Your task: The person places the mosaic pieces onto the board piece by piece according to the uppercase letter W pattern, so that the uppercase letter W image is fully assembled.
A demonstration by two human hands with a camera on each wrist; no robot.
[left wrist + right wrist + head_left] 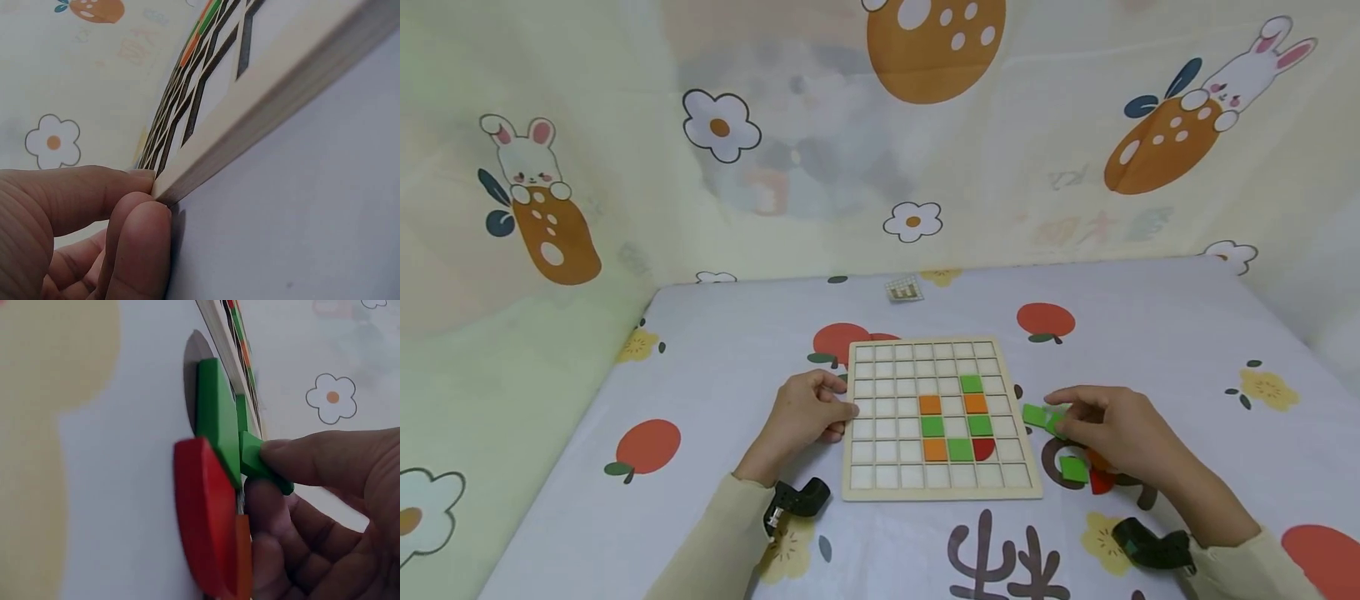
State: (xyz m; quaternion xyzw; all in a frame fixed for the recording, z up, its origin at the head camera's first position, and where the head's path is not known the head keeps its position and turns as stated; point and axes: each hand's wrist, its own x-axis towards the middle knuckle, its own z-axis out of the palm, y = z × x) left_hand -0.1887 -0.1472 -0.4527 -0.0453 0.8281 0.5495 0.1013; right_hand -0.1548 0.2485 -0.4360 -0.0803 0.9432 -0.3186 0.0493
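Note:
A wooden grid board (pixel 943 493) lies flat on the table, with several green and orange square tiles and one red rounded tile (pixel 983 449) in its cells. My left hand (pixel 801 410) holds the board's left edge, thumb and fingers at the rim (pixel 219 147). Right of the board, my right hand (pixel 1112 427) pinches a green square tile (pixel 252 454) between thumb and fingertips. Close to that hand lie a loose green tile (pixel 1073 469), another green tile (pixel 1033 415), a red tile (pixel 197 512) and an orange tile (pixel 244 556), the last partly hidden by the fingers.
A small card with a grid pattern (pixel 904 289) lies behind the board. The tablecloth (pixel 737 333) carries printed fruit and flowers. A patterned cloth (pixel 820 183) hangs behind the table. Black wrist devices (pixel 1152 546) sit at both cuffs.

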